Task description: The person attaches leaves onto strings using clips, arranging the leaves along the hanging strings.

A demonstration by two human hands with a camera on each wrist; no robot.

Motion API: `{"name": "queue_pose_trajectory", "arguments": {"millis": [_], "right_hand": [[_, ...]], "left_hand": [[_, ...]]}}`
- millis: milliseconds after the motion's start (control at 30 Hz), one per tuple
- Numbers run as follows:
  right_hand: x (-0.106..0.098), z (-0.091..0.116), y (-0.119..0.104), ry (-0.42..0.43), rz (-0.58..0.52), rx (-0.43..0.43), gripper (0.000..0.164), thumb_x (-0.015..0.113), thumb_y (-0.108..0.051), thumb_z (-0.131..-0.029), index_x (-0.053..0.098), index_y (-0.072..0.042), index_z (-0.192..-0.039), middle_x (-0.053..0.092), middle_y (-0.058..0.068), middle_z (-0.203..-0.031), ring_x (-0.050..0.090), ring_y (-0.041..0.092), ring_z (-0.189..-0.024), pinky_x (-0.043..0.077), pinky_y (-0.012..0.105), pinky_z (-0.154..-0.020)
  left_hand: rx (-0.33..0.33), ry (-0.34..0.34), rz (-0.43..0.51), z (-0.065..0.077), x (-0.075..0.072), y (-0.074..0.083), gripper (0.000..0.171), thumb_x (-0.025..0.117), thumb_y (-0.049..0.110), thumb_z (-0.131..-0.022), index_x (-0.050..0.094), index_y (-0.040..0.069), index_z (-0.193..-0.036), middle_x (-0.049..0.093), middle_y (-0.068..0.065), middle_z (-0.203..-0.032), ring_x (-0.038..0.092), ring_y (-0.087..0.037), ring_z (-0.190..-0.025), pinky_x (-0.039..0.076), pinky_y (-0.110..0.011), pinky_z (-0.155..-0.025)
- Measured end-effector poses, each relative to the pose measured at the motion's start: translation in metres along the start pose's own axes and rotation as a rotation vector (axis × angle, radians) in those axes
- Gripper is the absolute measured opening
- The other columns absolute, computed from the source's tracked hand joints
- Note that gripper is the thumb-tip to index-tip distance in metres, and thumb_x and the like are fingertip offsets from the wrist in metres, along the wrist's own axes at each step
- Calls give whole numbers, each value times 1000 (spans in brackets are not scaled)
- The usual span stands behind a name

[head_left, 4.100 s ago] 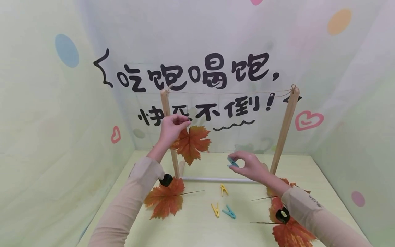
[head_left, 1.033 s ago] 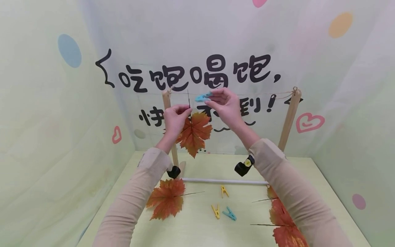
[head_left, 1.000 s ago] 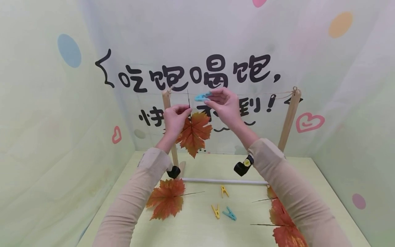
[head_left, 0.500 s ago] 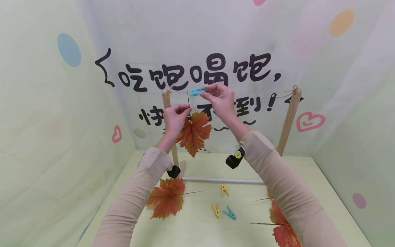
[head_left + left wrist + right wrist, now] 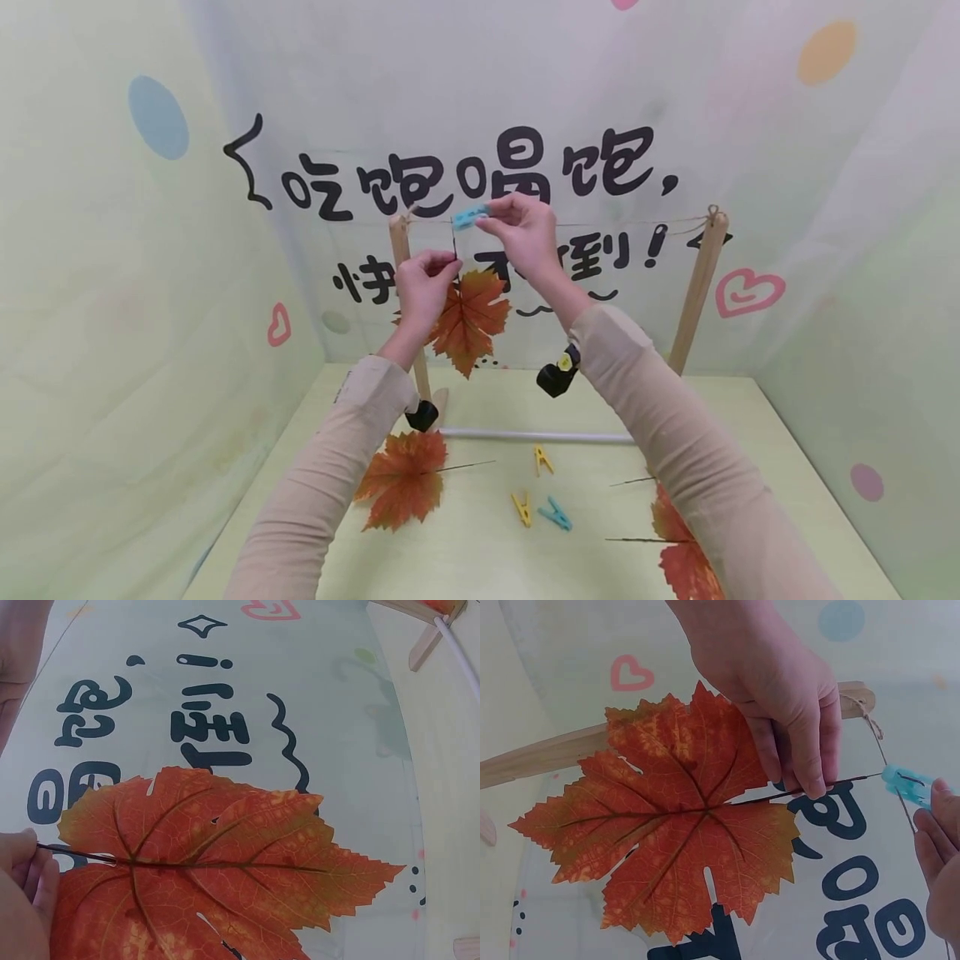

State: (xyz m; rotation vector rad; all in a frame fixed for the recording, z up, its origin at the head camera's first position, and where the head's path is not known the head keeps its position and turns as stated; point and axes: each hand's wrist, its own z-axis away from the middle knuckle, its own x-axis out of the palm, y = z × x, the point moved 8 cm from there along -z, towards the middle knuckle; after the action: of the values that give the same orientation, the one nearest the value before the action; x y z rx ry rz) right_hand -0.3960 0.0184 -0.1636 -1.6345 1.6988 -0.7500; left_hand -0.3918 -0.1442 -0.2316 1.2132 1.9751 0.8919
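Note:
My left hand (image 5: 424,287) pinches the dark stem of an orange-red artificial maple leaf (image 5: 468,321), whose blade hangs below the fingers. The stem's tip points up to the twine (image 5: 622,223) stretched between two wooden posts. My right hand (image 5: 525,237) holds a light blue clothespin (image 5: 468,218) between thumb and fingers, level with the twine. In the right wrist view the nose of the clothespin (image 5: 909,784) sits over the twine and meets the stem's tip; whether it clamps both cannot be told. The left wrist view shows the leaf (image 5: 195,855) close up, beside my left fingertips.
On the table lie two yellow clothespins (image 5: 543,460) and one blue clothespin (image 5: 556,513). A maple leaf (image 5: 405,479) lies at left; more leaves (image 5: 678,542) at right are partly hidden by my right sleeve. Wooden posts (image 5: 697,292) and a white rod (image 5: 532,436) form the frame.
My right hand has risen from low over the table and moved left, bringing the blue clothespin to the twine and stem tip. My left hand with the leaf rose slightly, then stayed nearly still.

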Motion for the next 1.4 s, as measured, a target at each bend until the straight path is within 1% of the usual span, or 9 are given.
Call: {"name": "queue_pose_trajectory", "arguments": {"millis": [233, 467, 667, 800, 967, 1133, 1200, 1300, 1400], "right_hand": [[5, -2, 5, -9, -11, 21, 20, 68, 1, -77, 62, 8, -94, 66, 19, -92, 65, 16, -81, 52, 24, -76], [6, -1, 7, -29, 11, 77, 24, 69, -2, -78, 61, 7, -98, 65, 20, -96, 65, 19, -85, 51, 23, -77], [4, 0, 8, -47, 28, 94, 32, 69, -6, -79, 61, 4, -108, 65, 17, -102, 65, 20, -90, 50, 23, -80], [2, 1, 7, -52, 23, 99, 36, 68, -9, -80, 59, -1, -113, 63, 11, -108, 63, 18, -94, 49, 24, -82], [2, 7, 1, -61, 8, 49, 39, 68, -9, -81, 55, -1, -117, 59, 8, -116, 61, 17, -98, 49, 24, -83], [3, 24, -24, -56, 16, -40, 41, 66, -2, -81, 52, 4, -119, 55, 15, -119, 59, 25, -102, 49, 28, -85], [4, 30, -34, -56, 41, -68, 41, 65, 0, -81, 51, 7, -119, 53, 18, -120, 57, 28, -105, 48, 32, -87], [5, 36, -41, -59, 77, -95, 42, 64, 1, -81, 49, 8, -119, 51, 20, -121, 53, 30, -109, 46, 37, -89], [4, 41, -43, -52, 120, -87, 41, 64, 1, -82, 49, 8, -120, 51, 19, -121, 52, 29, -110, 46, 36, -90]], "left_hand": [[3, 11, -21, -1, 0, 0, 15, 66, 10, -82, 68, -1, -92, 67, -14, -89, 61, -18, -76, 49, -18, -66], [7, 11, -43, -1, 2, 1, 15, 66, 10, -83, 68, -2, -93, 67, -14, -89, 60, -18, -75, 47, -17, -64], [1, 2, -44, -1, 2, 2, 16, 65, 11, -84, 67, -1, -95, 67, -13, -90, 59, -18, -76, 48, -18, -65], [12, 5, -35, -2, 2, 4, 16, 65, 11, -84, 67, 0, -95, 67, -13, -91, 60, -18, -77, 49, -19, -66], [13, 20, -47, -2, 0, 3, 16, 65, 12, -84, 67, 0, -95, 67, -12, -91, 61, -17, -78, 50, -21, -69], [24, 38, -72, 1, -1, 2, 16, 65, 10, -84, 68, 0, -96, 67, -12, -92, 61, -19, -79, 51, -25, -73], [33, 45, -80, 1, -2, 2, 16, 65, 11, -84, 68, 0, -96, 67, -12, -92, 61, -20, -79, 51, -27, -73], [45, 50, -82, 2, -2, 2, 17, 65, 12, -84, 68, 0, -95, 67, -13, -91, 61, -20, -79, 51, -27, -73], [49, 50, -76, 3, -2, 1, 16, 65, 12, -84, 68, 0, -95, 67, -12, -91, 61, -19, -78, 51, -27, -73]]}}
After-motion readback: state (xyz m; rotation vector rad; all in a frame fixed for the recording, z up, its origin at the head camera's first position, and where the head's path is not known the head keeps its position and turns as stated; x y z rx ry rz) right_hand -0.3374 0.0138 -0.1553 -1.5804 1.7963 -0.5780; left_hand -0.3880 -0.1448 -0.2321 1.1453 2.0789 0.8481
